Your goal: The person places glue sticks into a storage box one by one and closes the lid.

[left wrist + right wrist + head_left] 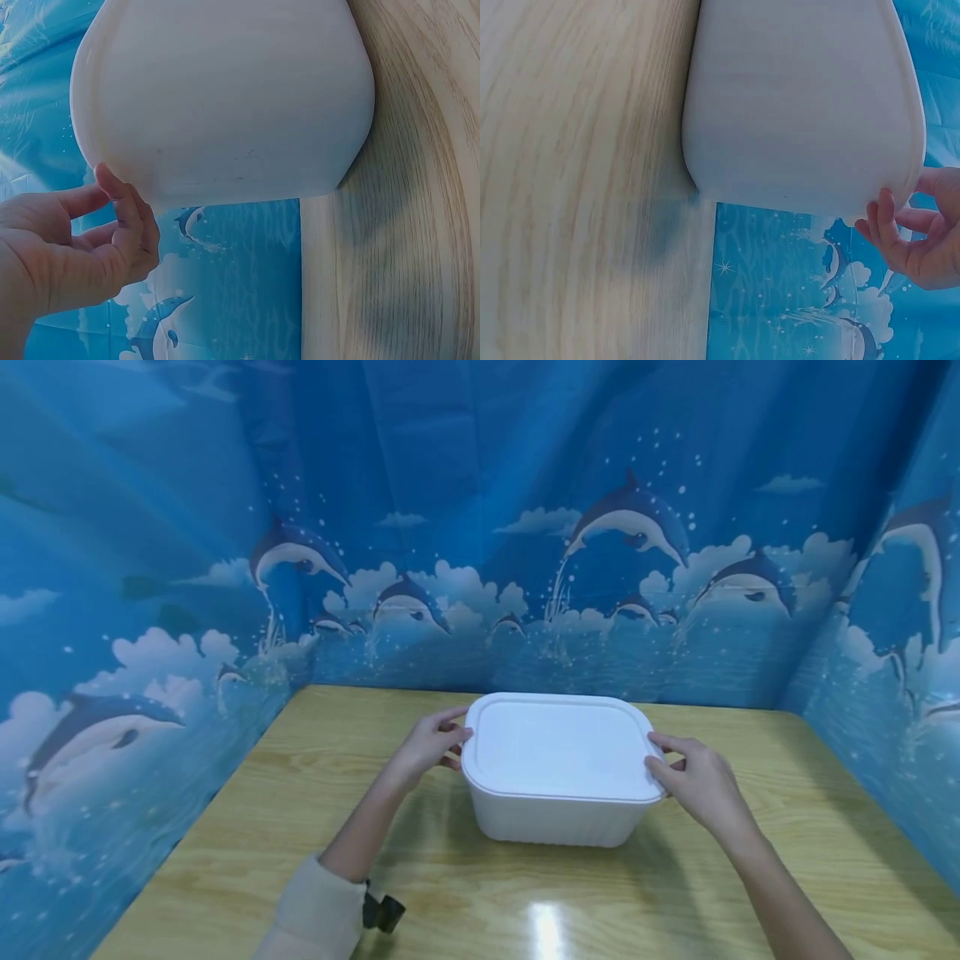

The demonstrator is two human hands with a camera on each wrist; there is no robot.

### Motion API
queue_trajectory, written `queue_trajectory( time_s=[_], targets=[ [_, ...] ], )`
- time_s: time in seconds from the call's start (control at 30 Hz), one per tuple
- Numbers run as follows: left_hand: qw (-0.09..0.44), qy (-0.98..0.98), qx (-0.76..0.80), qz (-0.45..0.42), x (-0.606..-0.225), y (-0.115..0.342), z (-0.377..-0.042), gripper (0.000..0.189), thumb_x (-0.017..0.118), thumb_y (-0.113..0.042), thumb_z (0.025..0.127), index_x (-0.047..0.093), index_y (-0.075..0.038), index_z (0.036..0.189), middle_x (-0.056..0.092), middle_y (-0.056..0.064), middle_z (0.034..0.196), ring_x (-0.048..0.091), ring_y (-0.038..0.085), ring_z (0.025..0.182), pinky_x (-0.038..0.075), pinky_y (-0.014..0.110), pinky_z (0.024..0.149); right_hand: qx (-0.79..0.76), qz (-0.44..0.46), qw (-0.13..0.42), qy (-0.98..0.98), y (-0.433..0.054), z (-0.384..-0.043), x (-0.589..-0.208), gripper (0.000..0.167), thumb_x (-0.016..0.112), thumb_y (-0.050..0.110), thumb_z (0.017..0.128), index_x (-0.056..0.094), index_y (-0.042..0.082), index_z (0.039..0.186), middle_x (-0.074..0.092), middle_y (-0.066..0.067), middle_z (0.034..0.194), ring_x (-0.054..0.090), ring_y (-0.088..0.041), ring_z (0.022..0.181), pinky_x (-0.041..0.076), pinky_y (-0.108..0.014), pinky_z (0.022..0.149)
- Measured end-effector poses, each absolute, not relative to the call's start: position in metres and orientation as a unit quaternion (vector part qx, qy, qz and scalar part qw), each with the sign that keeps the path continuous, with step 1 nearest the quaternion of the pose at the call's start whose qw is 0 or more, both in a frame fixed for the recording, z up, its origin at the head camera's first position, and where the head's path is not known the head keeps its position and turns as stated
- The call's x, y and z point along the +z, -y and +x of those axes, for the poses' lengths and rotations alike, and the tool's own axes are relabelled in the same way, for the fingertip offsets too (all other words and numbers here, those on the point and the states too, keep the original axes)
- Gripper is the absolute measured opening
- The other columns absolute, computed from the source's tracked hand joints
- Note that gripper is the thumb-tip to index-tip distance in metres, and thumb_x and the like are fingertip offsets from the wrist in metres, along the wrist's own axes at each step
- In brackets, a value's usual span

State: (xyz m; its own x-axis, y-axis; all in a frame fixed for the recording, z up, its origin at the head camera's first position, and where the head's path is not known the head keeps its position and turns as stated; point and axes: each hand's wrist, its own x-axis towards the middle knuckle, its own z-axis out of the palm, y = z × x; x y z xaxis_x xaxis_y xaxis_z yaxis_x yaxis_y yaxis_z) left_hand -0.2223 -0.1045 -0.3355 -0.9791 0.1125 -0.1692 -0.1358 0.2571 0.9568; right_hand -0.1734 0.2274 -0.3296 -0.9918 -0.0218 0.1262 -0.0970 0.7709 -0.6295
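Observation:
A white plastic storage box stands on the wooden table with a flat white lid covering its top. At the lid's left edge, my left hand pinches the rim, with fingers curled beneath it. My right hand grips the opposite rim near the front right corner, thumb and forefinger at the edge. In the left wrist view, the left fingers bend at the rim beside the box's smooth side wall. The right wrist view shows the right fingers bent against the rim. What is inside the box is hidden.
The light wood table runs back to a blue dolphin-print curtain, which also hangs along both sides. A small black device sits at the left sleeve. Light glares off the table's front.

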Motion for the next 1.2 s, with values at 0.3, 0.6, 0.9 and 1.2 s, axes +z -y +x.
queue_trajectory(
  time_s=[0.3, 0.6, 0.9, 1.2],
  targets=[
    [0.103, -0.781, 0.616, 0.000, -0.336, 0.105, -0.222, 0.045, 0.053, -0.011, 0.094, 0.042, -0.008, 0.137, 0.057, 0.015, 0.102, 0.056, 0.025, 0.079, 0.052, 0.027, 0.057, 0.341, 0.027, 0.051, 0.938, -0.227, -0.170, -0.327, 0.046, 0.055, 0.018, 0.091, 0.047, -0.003, 0.131, 0.050, -0.024, 0.117, 0.058, -0.016, 0.064, 0.046, -0.031, 0.048],
    [0.106, -0.804, 0.584, 0.011, -0.331, 0.102, -0.221, 0.045, 0.051, -0.009, 0.095, 0.040, -0.008, 0.138, 0.052, 0.015, 0.104, 0.058, 0.023, 0.080, 0.053, 0.029, 0.061, 0.279, 0.043, 0.134, 0.950, -0.221, -0.161, -0.325, 0.036, 0.057, 0.013, 0.088, 0.057, -0.006, 0.119, 0.052, -0.028, 0.112, 0.058, -0.024, 0.071, 0.044, -0.029, 0.047],
    [0.097, -0.790, 0.605, 0.016, -0.337, 0.101, -0.223, 0.044, 0.051, -0.005, 0.094, 0.041, -0.003, 0.137, 0.053, 0.017, 0.103, 0.057, 0.021, 0.076, 0.052, 0.027, 0.057, 0.309, 0.014, 0.101, 0.946, -0.225, -0.164, -0.325, 0.038, 0.057, 0.017, 0.089, 0.057, -0.003, 0.121, 0.060, -0.023, 0.099, 0.058, -0.022, 0.069, 0.045, -0.030, 0.048],
    [0.095, -0.780, 0.619, 0.007, -0.341, 0.104, -0.223, 0.044, 0.051, -0.008, 0.094, 0.041, -0.006, 0.137, 0.054, 0.017, 0.108, 0.057, 0.022, 0.080, 0.053, 0.029, 0.061, 0.384, -0.020, 0.067, 0.921, -0.227, -0.167, -0.330, 0.042, 0.058, 0.023, 0.090, 0.055, 0.001, 0.126, 0.062, -0.008, 0.074, 0.056, -0.017, 0.061, 0.042, -0.028, 0.045]
  ],
)
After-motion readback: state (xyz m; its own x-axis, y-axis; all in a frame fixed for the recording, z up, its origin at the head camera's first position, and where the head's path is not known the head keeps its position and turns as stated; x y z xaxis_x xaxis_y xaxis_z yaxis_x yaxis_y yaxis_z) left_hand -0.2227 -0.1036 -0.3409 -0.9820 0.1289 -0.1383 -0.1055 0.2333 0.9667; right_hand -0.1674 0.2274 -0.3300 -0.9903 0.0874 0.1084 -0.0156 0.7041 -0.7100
